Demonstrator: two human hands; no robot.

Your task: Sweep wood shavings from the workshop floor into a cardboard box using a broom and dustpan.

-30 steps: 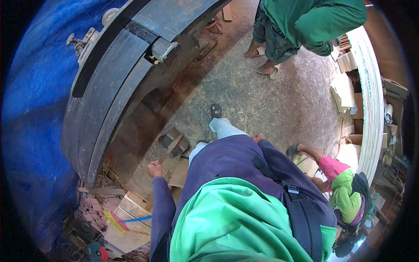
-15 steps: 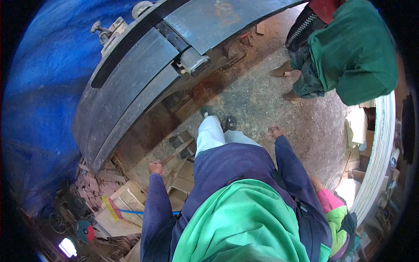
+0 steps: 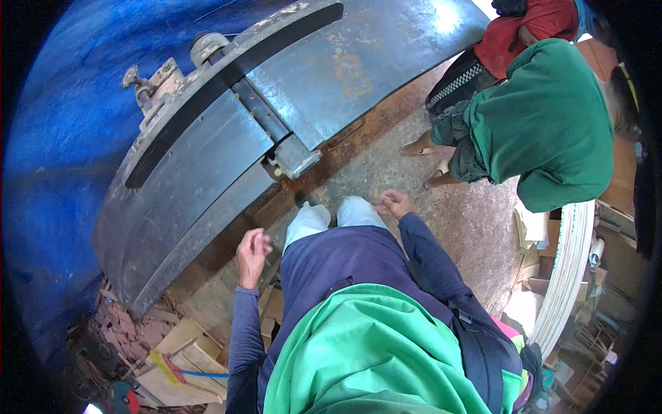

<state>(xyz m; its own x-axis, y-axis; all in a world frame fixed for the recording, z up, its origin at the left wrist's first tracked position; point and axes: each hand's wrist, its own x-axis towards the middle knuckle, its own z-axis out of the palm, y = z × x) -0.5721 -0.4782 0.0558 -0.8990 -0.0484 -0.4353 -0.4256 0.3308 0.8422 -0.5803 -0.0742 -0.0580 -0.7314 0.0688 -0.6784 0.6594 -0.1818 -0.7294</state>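
Observation:
My left hand (image 3: 252, 259) hangs in the air left of my waist, nearest the front edge of a jointer's metal table (image 3: 186, 165). Its fingers are loosely bent and apart, with nothing in them. My right hand (image 3: 396, 205) is in front of my right thigh, palm partly turned in. Its fingers are slightly spread, and it too holds nothing. The jointer's cutter gap (image 3: 265, 117) lies ahead, between the two table halves. A long dark fence (image 3: 207, 117) runs along the far side. Neither hand touches the machine.
A person in a green shirt (image 3: 545, 131) stands ahead on the right, beside a person in red (image 3: 500, 41). A blue tarp (image 3: 62, 159) hangs on the left. Wood scraps (image 3: 124, 321) and a broom head (image 3: 167, 367) lie lower left. Long white boards (image 3: 569, 269) stand at right.
I have come closer to the jointer. Both hands have risen, the right one moving inward across my front, and their fingers have loosened. The person in green appears lower and slightly further left.

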